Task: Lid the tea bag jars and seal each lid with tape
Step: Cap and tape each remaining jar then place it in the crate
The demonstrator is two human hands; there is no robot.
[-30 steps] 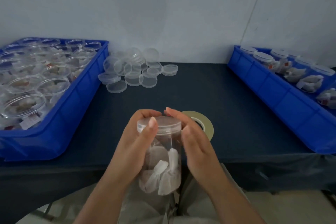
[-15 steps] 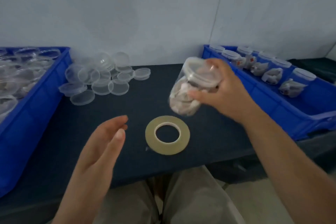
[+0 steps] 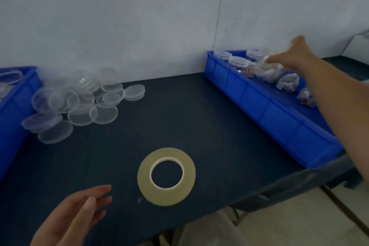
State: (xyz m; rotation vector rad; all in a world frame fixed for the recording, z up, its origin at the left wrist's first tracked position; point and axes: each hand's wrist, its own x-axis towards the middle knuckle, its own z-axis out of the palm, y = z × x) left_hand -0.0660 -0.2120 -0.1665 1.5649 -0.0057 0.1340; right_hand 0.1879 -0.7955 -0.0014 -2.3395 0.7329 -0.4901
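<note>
My right hand (image 3: 293, 56) reaches over the right blue bin (image 3: 279, 120), fingers stretched out and thumb raised. A blurred lidded jar of tea bags (image 3: 267, 72) lies just under its fingertips inside the bin; a grip on it does not show. More lidded jars (image 3: 238, 64) stand at the bin's far end. A roll of yellowish tape (image 3: 166, 176) lies flat on the dark table near the front edge. To the left of the roll, my left hand (image 3: 79, 211) hovers with relaxed fingers and holds nothing.
A heap of several clear loose lids (image 3: 79, 102) lies at the back left of the table. A second blue bin (image 3: 14, 102) with open jars shows at the left edge. The white wall is close behind. My legs show below the table edge.
Both hands held the lidded jar over my lap; the right hand then carried it alone over the tape to the right bin. The left hand let go and stays low. The view turned right.
</note>
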